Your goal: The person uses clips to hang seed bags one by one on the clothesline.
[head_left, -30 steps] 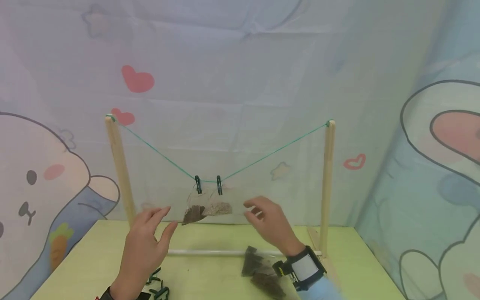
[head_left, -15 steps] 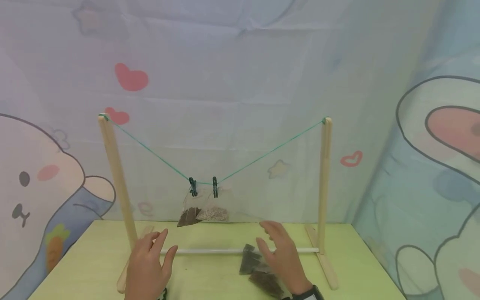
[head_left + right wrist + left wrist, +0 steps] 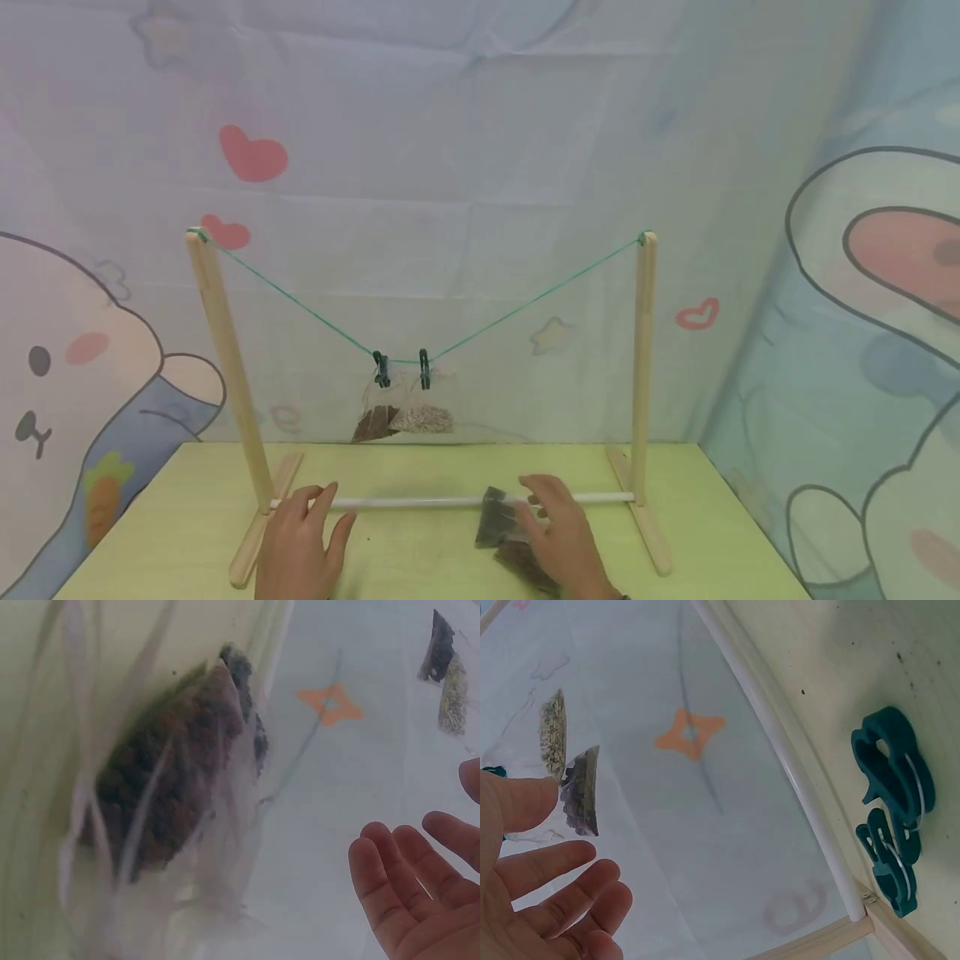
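Note:
Two clear bags hang side by side from a green string, one with dark brown bits, the other with pale grains. Dark green clothespins clip them up. My left hand, fingers spread and holding nothing, is low in front of the left post. My right hand, also without anything in it, hovers with loosely bent fingers by two more clear bags, one of black bits and one of reddish-brown bits; it partly covers them in the head view.
Wooden posts on flat feet stand at both sides, joined low down by a white rod. Loose green clothespins lie on the pale yellow table in the left wrist view. A cartoon-printed cloth hangs behind.
Both hands have drawn down and back from beside the hanging bags towards the tabletop. The bags stay clipped on the string. The head view has shifted slightly.

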The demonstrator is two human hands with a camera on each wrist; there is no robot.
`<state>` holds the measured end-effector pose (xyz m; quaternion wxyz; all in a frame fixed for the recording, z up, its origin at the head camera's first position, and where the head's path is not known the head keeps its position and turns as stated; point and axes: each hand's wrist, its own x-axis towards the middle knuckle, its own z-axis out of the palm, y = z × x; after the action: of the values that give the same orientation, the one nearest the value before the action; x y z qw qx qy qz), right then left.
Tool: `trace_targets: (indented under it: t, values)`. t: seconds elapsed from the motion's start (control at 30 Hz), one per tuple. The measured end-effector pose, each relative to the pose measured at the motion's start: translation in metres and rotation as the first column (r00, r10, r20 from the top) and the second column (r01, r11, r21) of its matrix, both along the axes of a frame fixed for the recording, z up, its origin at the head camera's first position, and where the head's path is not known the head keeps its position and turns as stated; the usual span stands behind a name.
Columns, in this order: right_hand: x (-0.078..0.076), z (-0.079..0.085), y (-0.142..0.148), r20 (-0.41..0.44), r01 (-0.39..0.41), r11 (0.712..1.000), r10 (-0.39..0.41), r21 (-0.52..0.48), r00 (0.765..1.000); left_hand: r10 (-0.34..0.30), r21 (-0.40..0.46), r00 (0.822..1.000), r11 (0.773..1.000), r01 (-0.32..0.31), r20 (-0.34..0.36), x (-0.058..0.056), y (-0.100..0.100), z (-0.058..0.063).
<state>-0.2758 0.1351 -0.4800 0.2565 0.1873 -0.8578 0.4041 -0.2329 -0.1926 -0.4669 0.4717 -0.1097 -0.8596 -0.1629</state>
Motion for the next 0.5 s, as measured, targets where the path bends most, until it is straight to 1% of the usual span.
trace_targets:
  t: [0.13, 0.17, 0.23, 0.27, 0.3, 0.33, 0.37, 0.4, 0.43, 0.5]
  values:
    - [0.001, -0.005, -0.005, 0.04, -0.015, 1.0, 0.015, 0.005, 0.999, 0.006, 0.005, 0.999, 1.0, -0.006, 0.042, 0.0, -0.002, -0.005]
    - [0.001, -0.007, -0.007, 0.032, -0.024, 1.0, 0.024, 0.008, 0.999, 0.013, 0.008, 0.998, 1.0, -0.013, 0.064, 0.0, -0.003, -0.005]
    - [0.001, -0.01, -0.011, 0.003, -0.044, 0.999, 0.044, 0.015, 0.999, 0.024, 0.02, 0.991, 0.999, -0.026, 0.129, 0.001, -0.005, -0.004]
    - [0.001, -0.011, -0.014, -0.027, -0.051, 0.998, 0.051, 0.025, 0.998, 0.029, 0.029, 0.984, 0.999, -0.035, 0.177, 0.002, -0.007, -0.002]
    - [0.0, -0.013, -0.017, -0.055, -0.058, 0.998, 0.06, 0.032, 0.997, 0.032, 0.043, 0.972, 0.998, -0.043, 0.232, 0.003, -0.008, 0.0]
    - [0.0, -0.014, -0.02, -0.087, -0.069, 0.997, 0.072, 0.039, 0.994, 0.034, 0.057, 0.955, 0.997, -0.053, 0.293, 0.003, -0.011, 0.002]
    - [-0.001, -0.015, -0.024, -0.112, -0.085, 0.995, 0.09, 0.047, 0.99, 0.039, 0.068, 0.932, 0.995, -0.068, 0.361, 0.004, -0.014, 0.005]
    - [-0.001, -0.015, -0.029, -0.131, -0.105, 0.993, 0.111, 0.055, 0.985, 0.038, 0.079, 0.903, 0.994, -0.079, 0.427, 0.005, -0.017, 0.007]
    - [-0.001, -0.015, -0.033, -0.139, -0.125, 0.99, 0.132, 0.058, 0.981, 0.033, 0.088, 0.871, 0.992, -0.087, 0.491, 0.005, -0.02, 0.01]
    - [0.001, -0.012, -0.042, -0.106, -0.188, 0.981, 0.192, 0.048, 0.976, 0.019, 0.096, 0.801, 0.991, -0.096, 0.598, 0.005, -0.026, 0.012]
